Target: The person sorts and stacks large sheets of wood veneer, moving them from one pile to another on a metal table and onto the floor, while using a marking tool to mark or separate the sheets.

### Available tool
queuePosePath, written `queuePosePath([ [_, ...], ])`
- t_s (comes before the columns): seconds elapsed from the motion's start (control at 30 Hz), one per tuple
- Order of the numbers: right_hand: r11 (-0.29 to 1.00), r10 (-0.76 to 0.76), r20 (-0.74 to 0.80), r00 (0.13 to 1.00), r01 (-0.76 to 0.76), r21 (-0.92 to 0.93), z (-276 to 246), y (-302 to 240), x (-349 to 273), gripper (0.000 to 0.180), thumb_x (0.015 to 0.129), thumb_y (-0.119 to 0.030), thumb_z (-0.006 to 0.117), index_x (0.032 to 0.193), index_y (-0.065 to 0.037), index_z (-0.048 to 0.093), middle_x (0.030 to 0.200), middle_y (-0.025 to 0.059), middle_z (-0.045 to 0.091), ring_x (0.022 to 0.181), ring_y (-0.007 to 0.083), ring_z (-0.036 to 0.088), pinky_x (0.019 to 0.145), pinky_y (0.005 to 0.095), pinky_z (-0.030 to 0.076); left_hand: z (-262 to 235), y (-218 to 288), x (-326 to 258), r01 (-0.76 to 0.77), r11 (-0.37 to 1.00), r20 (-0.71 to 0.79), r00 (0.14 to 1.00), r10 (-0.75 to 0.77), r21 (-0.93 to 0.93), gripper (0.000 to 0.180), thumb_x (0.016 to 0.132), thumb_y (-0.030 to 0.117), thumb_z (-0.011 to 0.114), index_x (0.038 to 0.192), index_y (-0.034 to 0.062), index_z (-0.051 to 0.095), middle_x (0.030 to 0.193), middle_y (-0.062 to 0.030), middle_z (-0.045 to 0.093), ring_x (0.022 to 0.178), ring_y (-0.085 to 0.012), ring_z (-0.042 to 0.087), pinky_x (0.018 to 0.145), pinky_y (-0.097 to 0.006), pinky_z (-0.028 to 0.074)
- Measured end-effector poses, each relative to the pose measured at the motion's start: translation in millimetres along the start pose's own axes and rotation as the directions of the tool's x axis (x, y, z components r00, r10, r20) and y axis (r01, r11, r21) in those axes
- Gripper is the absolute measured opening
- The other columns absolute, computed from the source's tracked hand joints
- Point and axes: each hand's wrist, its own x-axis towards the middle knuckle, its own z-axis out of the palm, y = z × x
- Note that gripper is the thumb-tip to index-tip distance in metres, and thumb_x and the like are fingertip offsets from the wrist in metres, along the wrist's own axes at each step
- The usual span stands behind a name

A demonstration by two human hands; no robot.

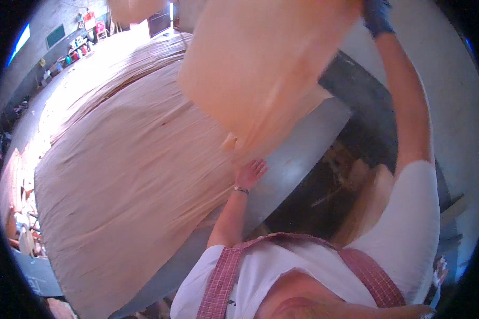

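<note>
A thin tan wood veneer sheet [261,64] is lifted and slants across the upper middle, its lower part hanging over the work surface. My right hand [378,18], in a blue-grey glove, is raised at the top right and closed at that sheet's upper corner; its fingertips are partly hidden. My bare left hand [252,173], with a bracelet at the wrist, has its fingers stretched out beside the sheet's lower end. Beneath lies a broad, wrinkled veneer layer [127,159], spread over a smooth grey tabletop [298,151] whose near edge shows.
Below the table's near edge, the dark floor holds blurred veneer scraps [364,196]. Along the far left wall stands a shelf with several coloured bottles [80,52]. A grey box [37,274] and loose scraps are at the lower left.
</note>
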Motion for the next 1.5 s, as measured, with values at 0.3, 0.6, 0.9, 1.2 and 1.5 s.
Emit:
queuePosePath([
  [0.3, 0.736, 0.677, 0.065, 0.733, -0.672, -0.082, -485, 118, -68, 0.038, 0.099, -0.036, 0.043, 0.125, -0.008, 0.049, 0.115, 0.0021, 0.052, 0.103, 0.0174, 0.051, 0.087, 0.0322, 0.043, 60, -54, 217, -0.558, 0.776, 0.067, 0.798, 0.599, -0.292, 0.065, 0.083, 0.069, 0.043, 0.124, 0.0181, 0.048, 0.101, -0.0089, 0.061, 0.094, -0.0270, 0.058, 0.080, -0.049, 0.051],
  [0.6, 0.463, 0.885, 0.031, 0.464, -0.886, 0.038, -683, 208, -266, 0.041, 0.094, -0.043, 0.049, 0.122, -0.013, 0.050, 0.109, 0.0044, 0.054, 0.097, 0.0216, 0.053, 0.082, 0.0379, 0.046, 248, 71, 213, -0.662, 0.725, 0.507, 0.565, 0.651, -0.191, 0.086, 0.080, 0.079, 0.029, 0.102, 0.0031, 0.064, 0.104, -0.0153, 0.064, 0.097, -0.0318, 0.058, 0.089, -0.047, 0.046],
  [0.9, -0.080, 0.804, 0.587, 0.096, -0.961, 0.266, -331, 218, -411, 0.032, 0.091, -0.052, 0.048, 0.109, -0.026, 0.054, 0.086, -0.0025, 0.051, 0.075, 0.0176, 0.049, 0.065, 0.0398, 0.044, 272, 275, -80, -0.944, 0.329, 0.595, 0.252, 0.763, -0.022, 0.082, 0.079, 0.074, 0.039, 0.114, 0.0019, 0.058, 0.115, -0.0139, 0.060, 0.109, -0.0310, 0.054, 0.100, -0.047, 0.039],
  [1.2, -0.540, 0.268, 0.963, -0.020, -0.831, 0.133, 72, -17, -493, 0.031, 0.086, -0.059, 0.054, 0.100, -0.031, 0.059, 0.070, -0.0043, 0.056, 0.059, 0.0172, 0.054, 0.049, 0.0460, 0.048, 209, 326, -432, -0.822, -0.326, 0.364, -0.157, 0.918, 0.468, 0.080, 0.080, 0.072, 0.040, 0.114, 0.0023, 0.058, 0.115, -0.0132, 0.060, 0.109, -0.0302, 0.054, 0.100, -0.046, 0.039],
  [1.5, -0.435, 0.699, 0.698, -0.156, -0.867, 0.242, 186, -82, -520, 0.030, 0.081, -0.041, 0.073, 0.087, -0.019, 0.055, 0.061, -0.0015, 0.051, 0.047, 0.0136, 0.046, 0.042, 0.0336, 0.036, 181, 253, -558, -0.396, -0.420, 0.211, -0.472, 0.856, 0.816, 0.077, 0.080, 0.069, 0.042, 0.115, 0.0027, 0.058, 0.116, -0.0125, 0.060, 0.109, -0.0294, 0.055, 0.099, -0.045, 0.040],
])
